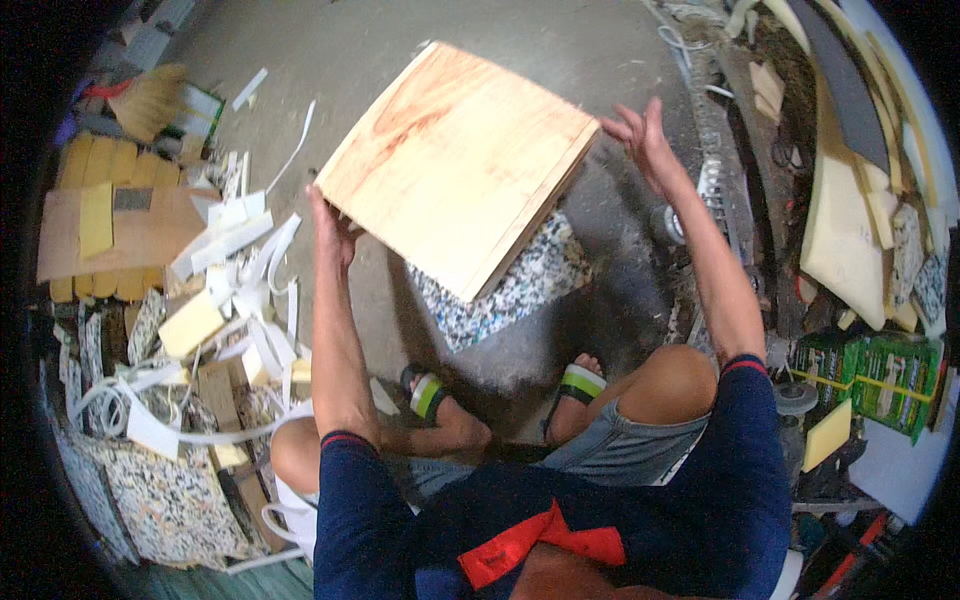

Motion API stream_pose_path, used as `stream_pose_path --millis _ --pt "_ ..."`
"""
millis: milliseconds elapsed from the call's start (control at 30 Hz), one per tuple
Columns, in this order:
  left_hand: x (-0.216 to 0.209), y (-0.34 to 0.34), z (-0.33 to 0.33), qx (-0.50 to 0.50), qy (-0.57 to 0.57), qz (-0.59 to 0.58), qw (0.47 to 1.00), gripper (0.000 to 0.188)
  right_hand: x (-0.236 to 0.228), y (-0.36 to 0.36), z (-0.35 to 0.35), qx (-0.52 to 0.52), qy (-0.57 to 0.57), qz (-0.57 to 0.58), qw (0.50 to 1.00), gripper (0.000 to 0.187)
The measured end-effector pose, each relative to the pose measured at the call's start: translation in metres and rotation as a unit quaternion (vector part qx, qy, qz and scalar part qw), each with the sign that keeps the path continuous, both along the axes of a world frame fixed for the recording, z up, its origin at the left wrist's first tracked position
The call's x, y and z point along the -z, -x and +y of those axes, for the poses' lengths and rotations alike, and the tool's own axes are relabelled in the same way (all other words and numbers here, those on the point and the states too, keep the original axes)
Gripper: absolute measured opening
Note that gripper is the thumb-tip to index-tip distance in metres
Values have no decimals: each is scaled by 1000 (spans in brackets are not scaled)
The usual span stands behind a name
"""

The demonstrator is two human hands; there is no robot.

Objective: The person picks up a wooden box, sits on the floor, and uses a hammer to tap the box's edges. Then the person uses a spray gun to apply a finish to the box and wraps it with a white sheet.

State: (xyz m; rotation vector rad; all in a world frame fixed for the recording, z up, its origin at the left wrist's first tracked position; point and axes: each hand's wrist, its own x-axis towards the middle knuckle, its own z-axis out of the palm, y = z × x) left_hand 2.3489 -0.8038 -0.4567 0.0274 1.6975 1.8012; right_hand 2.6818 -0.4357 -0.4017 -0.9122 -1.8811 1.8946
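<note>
A square, pale wooden box-like panel [455, 165] with a visible side edge is tilted in front of me. At its left corner my left hand [335, 230] grips the edge, the thumb up along it and the other fingers partly hidden behind the wood. By the opposite corner, my right hand [645, 145] has its fingers spread, the tips beside the wood; whether they touch it I cannot tell. Under the panel shows a speckled foam slab [500, 300] in black, white and blue, largely covered by the wood.
Foam strips and offcuts [250, 250] lie heaped on the left, near yellow foam pieces [100, 230] and a straw broom [150, 100]. Cream foam sheets [845, 230] lean at the right, above a green packaged stack [870, 380]. My sandalled feet rest on the grey floor [300, 60].
</note>
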Motion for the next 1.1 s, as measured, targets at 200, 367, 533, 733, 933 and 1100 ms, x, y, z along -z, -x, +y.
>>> stream_pose_path --millis 200,367,533,733,933,1100 --pt "12 21 16 -40 -25 34 998 86 -4 40 2 -102 -55 46 992 122" --pt "-24 27 23 -14 -48 21 999 85 -39 2 -38 -91 -42 61 993 122" --pt "-48 43 24 45 -66 43 996 89 -68 -37 -101 -64 -55 83 993 125" --pt "-57 63 24 94 -84 111 986 96 -91 -48 -110 -45 -74 107 991 121" --pt "-123 64 9 109 -299 90 944 91 -174 -12 -106 -67 -123 196 971 112" --pt "-171 70 -7 129 -336 76 930 96 -231 -24 -131 -87 -168 169 967 108"
